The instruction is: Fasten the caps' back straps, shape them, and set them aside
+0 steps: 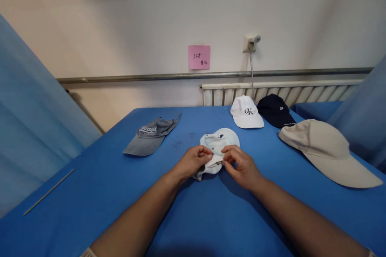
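A pale, whitish baseball cap (215, 143) with a small dark emblem lies on the blue-covered table, its brim pointing away from me. My left hand (198, 160) pinches the cap's strap (213, 162) at the near side, thumb and fingers together. From the right, my right hand (239, 165) grips the other end of that strap between thumb and fingertips. Where the strap passes between the two hands, its fastening is too small to make out. The cap's near edge sits crumpled below my fingers.
A grey cap (150, 136) lies to the left. On the right are a white cap (245, 113), a navy cap (275, 109) and a large beige cap (327, 148). A thin stick (48, 192) rests near the left edge of the blue table cover (120, 192). Behind stands a radiator (217, 96).
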`<state>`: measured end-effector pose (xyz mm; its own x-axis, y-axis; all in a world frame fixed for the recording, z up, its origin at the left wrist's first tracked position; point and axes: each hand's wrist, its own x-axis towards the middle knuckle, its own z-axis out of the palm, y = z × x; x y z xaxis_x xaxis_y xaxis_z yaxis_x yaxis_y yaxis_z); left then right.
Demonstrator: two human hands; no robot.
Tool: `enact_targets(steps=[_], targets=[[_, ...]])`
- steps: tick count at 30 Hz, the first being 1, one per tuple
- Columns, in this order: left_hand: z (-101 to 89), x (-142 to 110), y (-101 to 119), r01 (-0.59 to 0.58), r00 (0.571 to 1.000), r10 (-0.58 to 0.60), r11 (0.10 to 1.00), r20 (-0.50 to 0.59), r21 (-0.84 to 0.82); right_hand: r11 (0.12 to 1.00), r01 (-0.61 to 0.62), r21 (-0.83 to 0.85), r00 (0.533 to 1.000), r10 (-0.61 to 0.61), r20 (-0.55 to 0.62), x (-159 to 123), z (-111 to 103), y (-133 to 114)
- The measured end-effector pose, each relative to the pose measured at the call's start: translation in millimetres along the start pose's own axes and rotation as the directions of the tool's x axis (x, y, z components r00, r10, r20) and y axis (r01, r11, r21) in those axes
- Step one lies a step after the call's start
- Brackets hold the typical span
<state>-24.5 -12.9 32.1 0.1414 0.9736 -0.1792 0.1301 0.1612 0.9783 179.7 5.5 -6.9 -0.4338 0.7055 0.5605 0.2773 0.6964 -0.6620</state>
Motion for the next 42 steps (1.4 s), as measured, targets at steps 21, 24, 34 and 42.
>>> enact_targets(steps=[21,24,34,42], targets=[[-4.1,-12.6,9.7,-0.248,0.962,0.195,0.916,0.190,0.316,0.975,-0.191,0.109,0.943,0.152,0.296,3.1,-5.3,7.2],[-4.7,-15.7,13.3,-0.341,0.934,0.223,0.791,0.279,0.508,0.991,-0.131,0.037,0.963,0.119,0.240,2.1,-5.9,6.8],[-1.1,-13.6,8.1,-0.454,0.844,0.484,0.418,0.230,0.787,0.971,0.098,-0.218,0.973,-0.047,0.228,8.3,-17.8,-3.8],[1.2,-18.5,9.9,-0.549,0.710,0.659,0.295,0.249,0.782,0.929,0.149,-0.338,0.963,-0.059,0.262,9.1,-11.6,0.6]])
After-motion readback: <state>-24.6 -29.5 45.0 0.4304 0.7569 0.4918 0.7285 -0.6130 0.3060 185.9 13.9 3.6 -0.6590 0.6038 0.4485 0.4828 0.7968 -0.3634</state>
